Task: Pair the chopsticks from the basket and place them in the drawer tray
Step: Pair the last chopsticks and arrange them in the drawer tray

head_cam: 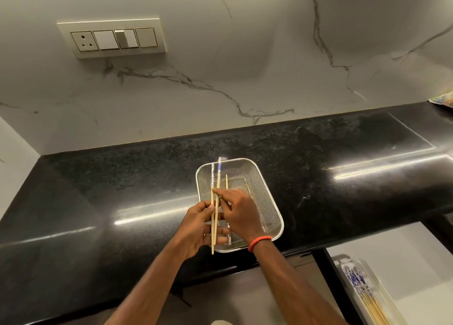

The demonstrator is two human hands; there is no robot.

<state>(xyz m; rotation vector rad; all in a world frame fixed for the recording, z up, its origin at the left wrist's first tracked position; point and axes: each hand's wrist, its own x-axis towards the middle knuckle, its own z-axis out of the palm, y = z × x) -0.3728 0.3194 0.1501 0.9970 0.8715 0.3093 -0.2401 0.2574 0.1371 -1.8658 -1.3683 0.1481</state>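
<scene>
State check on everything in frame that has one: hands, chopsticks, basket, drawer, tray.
Left hand: grips the held chopsticks, two side by side over the basket.
Right hand: fingers pinch the held chopsticks.
Mesh basket: upright on the countertop, one loose chopstick inside.
Drawer: open.
Drawer tray: already holds stored chopsticks.

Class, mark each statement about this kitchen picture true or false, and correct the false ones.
1. The mesh basket stands on the black countertop. True.
2. The left hand holds nothing. False: it grips two chopsticks.
3. The drawer tray already holds other chopsticks. True.
4. The red band is on the left wrist. False: it is on the right wrist.
</scene>
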